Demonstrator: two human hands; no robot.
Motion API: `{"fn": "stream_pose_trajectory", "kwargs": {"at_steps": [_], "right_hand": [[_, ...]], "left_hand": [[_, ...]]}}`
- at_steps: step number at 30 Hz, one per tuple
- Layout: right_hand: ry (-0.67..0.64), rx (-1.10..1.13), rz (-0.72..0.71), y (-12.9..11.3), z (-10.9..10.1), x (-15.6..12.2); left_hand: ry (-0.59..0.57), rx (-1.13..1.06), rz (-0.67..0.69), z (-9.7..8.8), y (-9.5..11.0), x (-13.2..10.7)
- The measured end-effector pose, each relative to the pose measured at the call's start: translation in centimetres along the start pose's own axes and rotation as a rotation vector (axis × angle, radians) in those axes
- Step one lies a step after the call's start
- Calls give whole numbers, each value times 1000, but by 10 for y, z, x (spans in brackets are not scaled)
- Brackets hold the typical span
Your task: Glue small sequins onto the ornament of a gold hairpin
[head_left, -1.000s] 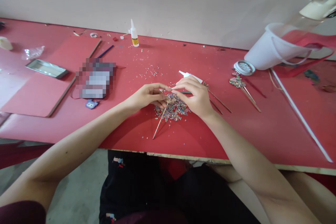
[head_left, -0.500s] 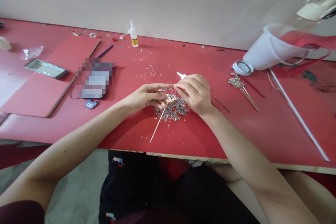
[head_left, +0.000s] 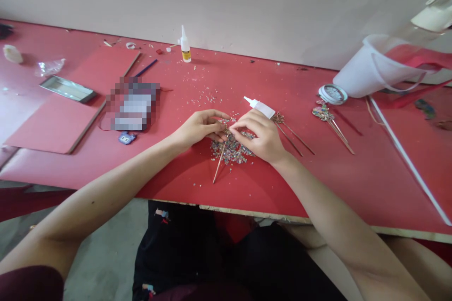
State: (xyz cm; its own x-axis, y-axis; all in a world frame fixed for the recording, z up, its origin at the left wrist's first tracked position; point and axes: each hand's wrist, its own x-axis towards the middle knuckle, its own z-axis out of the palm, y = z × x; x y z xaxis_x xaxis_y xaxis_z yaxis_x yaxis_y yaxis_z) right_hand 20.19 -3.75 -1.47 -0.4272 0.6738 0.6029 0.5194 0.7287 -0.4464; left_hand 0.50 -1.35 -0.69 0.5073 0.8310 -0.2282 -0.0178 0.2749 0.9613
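Observation:
My left hand grips a gold-coloured metal hairpin by its openwork head, with the long prong slanting down toward me. The head is partly covered by my fingers. My right hand is closed, thumb and fingertips pinched together at the hairpin's head; whatever is between them is too small to make out. Under both hands lies a pile of small shiny multicoloured flakes. A white glue bottle lies just beyond my right hand, with another gold hairpin beside it.
An upright glue bottle stands near the wall. At left lie a phone, partly pixelated, and a small grey tray. On the right are a decorated hairpin, a round white lid and a tilted white bucket.
My right fingertips have come down and closer to the hairpin's head. The glue bottle and second hairpin beyond my right hand show more now. The view has shifted slightly.

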Motion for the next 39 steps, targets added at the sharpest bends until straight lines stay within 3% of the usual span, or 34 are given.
{"fn": "stream_pose_trajectory", "kwargs": {"at_steps": [7, 18, 39], "right_hand": [[-42, -5, 58, -1, 2, -1], [-72, -19, 30, 2, 2, -1], [-82, -152, -120, 10, -9, -4]], "left_hand": [[27, 29, -2, 2, 2, -2], [47, 25, 5, 3, 1, -1], [49, 0, 12, 3, 2, -2]]}}
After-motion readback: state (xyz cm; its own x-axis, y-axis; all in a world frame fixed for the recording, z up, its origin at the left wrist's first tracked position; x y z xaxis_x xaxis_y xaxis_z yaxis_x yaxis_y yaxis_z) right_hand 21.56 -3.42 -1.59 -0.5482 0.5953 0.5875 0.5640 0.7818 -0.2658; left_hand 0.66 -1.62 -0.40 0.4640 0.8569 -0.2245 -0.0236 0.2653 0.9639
